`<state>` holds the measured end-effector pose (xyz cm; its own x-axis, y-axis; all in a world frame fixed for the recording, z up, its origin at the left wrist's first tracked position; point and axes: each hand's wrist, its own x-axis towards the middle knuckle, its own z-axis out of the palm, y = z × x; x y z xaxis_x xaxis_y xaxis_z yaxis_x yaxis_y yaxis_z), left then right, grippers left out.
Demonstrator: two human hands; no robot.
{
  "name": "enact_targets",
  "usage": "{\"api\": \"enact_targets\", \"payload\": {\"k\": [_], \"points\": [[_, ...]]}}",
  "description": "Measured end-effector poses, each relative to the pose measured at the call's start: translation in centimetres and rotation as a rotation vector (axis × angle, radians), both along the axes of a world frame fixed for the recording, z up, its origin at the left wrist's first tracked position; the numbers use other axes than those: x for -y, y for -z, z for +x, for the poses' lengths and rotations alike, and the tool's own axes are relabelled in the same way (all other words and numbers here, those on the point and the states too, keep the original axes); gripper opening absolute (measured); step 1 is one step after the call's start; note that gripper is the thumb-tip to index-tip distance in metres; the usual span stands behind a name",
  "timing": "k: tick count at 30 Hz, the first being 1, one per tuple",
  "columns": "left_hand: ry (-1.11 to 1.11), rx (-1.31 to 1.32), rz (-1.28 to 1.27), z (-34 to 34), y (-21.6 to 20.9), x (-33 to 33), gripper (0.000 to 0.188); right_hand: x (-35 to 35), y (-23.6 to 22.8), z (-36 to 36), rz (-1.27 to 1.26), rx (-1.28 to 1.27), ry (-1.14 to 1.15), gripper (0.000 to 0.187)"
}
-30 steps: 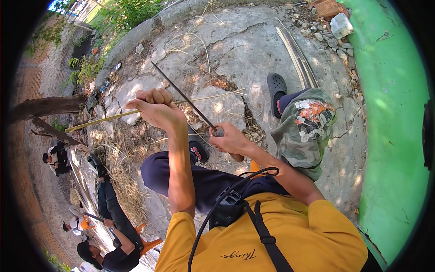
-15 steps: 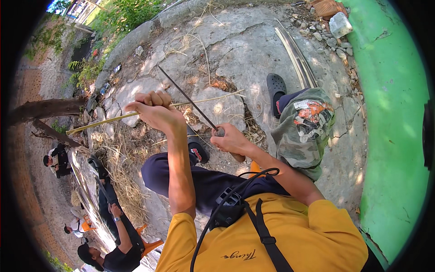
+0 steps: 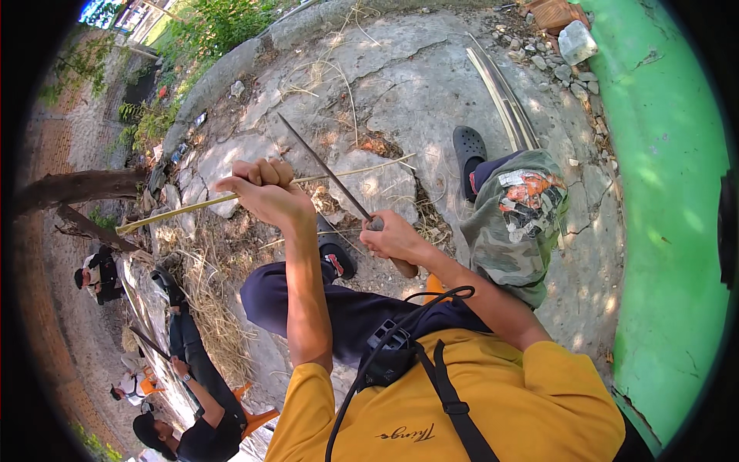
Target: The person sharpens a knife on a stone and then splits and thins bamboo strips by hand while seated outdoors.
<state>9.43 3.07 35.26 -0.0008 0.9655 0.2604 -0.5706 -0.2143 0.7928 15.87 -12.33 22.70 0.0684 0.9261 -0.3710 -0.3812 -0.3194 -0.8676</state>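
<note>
My left hand is closed in a fist around a long thin bamboo strip. The strip runs out to the left and reaches past the fist to the right. In my right hand is a knife with a narrow dark blade, its wooden handle wrapped by my fingers. The blade slants up and left, its tip just beyond my left fist. Whether the blade touches the strip cannot be made out.
Split bamboo strips lie on the cracked concrete ahead. Camouflage cloth covers my right knee. A green wall stands at the right. At lower left a seated person holds a long dark blade; dry shavings lie between us.
The knife has shifted slightly to the right, and its blade shows a broader face. Both hands keep their grips. The seated person's blade hand has moved up and left.
</note>
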Motion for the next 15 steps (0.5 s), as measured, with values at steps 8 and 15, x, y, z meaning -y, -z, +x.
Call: {"api": "enact_targets", "payload": {"k": [8,15], "points": [[0.068,0.032,0.024,0.0,0.1,-0.1,0.059,0.1,-1.8,0.3,0.104,0.012,-0.016,0.016],[0.124,0.025,0.029,-0.1,0.3,-0.1,0.061,0.2,-0.6,0.4,0.020,-0.173,0.019,0.014]]}}
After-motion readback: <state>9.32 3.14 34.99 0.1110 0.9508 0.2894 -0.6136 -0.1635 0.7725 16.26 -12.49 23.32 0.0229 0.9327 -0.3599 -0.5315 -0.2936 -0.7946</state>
